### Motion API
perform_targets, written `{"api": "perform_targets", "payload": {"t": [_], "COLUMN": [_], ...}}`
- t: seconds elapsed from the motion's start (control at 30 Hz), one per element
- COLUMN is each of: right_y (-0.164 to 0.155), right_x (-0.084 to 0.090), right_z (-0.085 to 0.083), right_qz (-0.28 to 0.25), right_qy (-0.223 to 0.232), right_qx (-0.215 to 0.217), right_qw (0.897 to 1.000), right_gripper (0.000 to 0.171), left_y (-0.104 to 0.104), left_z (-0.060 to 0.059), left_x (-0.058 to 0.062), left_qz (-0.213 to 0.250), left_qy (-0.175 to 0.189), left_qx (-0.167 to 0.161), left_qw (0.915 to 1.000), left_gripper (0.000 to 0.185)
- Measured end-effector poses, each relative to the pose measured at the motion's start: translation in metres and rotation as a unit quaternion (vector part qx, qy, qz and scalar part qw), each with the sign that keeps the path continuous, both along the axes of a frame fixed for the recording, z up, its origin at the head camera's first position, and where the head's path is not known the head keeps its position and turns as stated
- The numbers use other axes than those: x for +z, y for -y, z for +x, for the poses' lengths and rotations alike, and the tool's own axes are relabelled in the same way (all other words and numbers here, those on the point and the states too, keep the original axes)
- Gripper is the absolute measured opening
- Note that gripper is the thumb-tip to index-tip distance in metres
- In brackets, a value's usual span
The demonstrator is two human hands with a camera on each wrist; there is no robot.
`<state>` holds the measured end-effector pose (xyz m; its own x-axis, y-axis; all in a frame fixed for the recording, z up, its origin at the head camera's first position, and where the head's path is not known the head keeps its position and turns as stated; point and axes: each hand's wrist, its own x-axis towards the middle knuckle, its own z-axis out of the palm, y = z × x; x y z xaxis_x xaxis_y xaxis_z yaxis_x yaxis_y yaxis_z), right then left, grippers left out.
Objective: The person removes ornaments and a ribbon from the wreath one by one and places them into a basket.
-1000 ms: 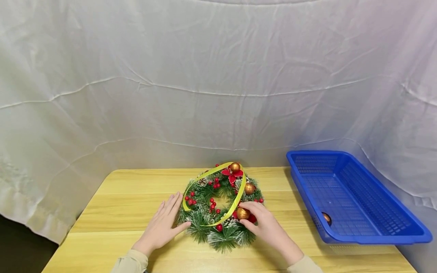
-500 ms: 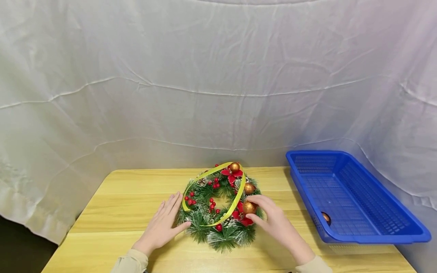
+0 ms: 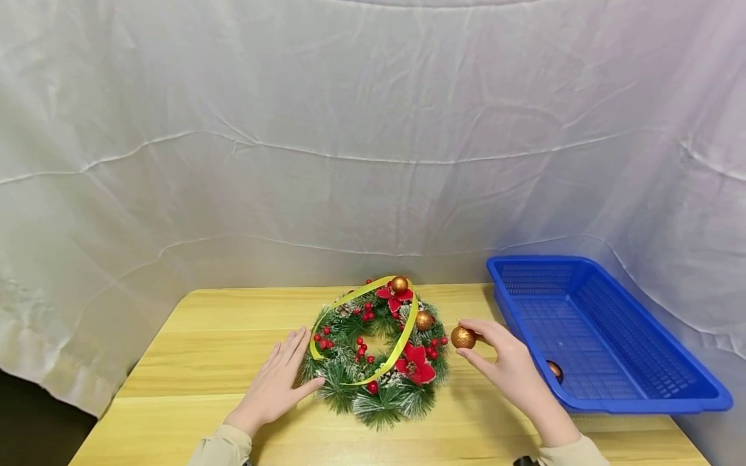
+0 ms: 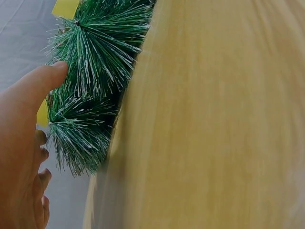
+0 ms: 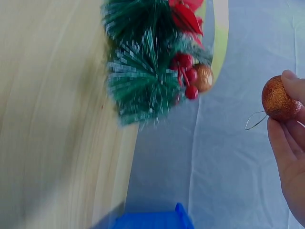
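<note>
Wreath, round, of green, white-frosted artificial pine (image 3: pixel 390 409): lying flat on the pale wooden table (image 3: pixel 192 362).

Ball, copper-gold, glittery, with a thin pale loop (image 5: pixel 247 125): the ball (image 3: pixel 463 337) is hanging right of the wreath, apart from it; the person's right hand (image 3: pixel 513 370) is pinching it between thumb and fingers.

Left hand (image 3: pixel 276 382): resting, fingers straight, at the wreath's left edge; how firmly it is pressing cannot be told.

Basket, blue perforated plastic (image 3: pixel 670 406): standing right of the wreath.

Likely faults:
- Slipping: fingertips are gripping a round surface, so a loosening pinch could be sending the ball rolling.
- Snagging: the loop is dangling free and could be catching the wreath's needles if straying near.
- Dragging: a flat yellow ribbon (image 3: pixel 415 310) is looping over the wreath; a brushing hand could be pulling it askew.
- Shifting: a lightly steadied wreath could be sliding if bumped.
</note>
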<state>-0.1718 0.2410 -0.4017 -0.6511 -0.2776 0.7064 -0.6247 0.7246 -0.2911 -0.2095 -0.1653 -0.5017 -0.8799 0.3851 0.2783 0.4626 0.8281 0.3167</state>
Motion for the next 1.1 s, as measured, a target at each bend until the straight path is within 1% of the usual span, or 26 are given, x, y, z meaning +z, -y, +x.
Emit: {"api": "perform_targets", "payload": {"t": [0.17,0.43,0.67,0.83,1.0,1.1], "right_y": [-0.013,-0.037,-0.057,-0.073,-0.086,-0.092], "right_x": [0.003,0.003,0.004,0.003,0.005,0.006], "right_z": [0.004,0.011,0.016,0.019,0.023,0.026], "right_qz": [-0.012,0.001,-0.009,-0.024,-0.019,-0.021], "right_qy": [0.002,0.014,0.019,0.042,0.057,0.076], "right_qx": [-0.013,-0.057,-0.070,-0.091,-0.125,-0.137], "right_qw": [1.000,0.998,0.997,0.995,0.990,0.987], "right_gripper": [0.055,0.053,0.054,0.051,0.049,0.048], "left_y": [0.000,0.000,0.001,0.000,0.000,0.001], "left_z": [0.000,0.000,0.000,0.000,0.000,0.000], "left_x": [0.000,0.000,0.001,0.001,0.000,-0.001], "left_qz": [0.002,0.000,0.000,0.000,0.003,0.005], "left_qy": [-0.006,0.005,0.002,0.005,0.005,0.000], "left_qx": [-0.002,0.001,-0.001,0.000,0.000,0.001], "left_qw": [1.0000,1.0000,1.0000,1.0000,1.0000,1.0000], "left_gripper": [0.093,0.093,0.093,0.093,0.093,0.093]}}
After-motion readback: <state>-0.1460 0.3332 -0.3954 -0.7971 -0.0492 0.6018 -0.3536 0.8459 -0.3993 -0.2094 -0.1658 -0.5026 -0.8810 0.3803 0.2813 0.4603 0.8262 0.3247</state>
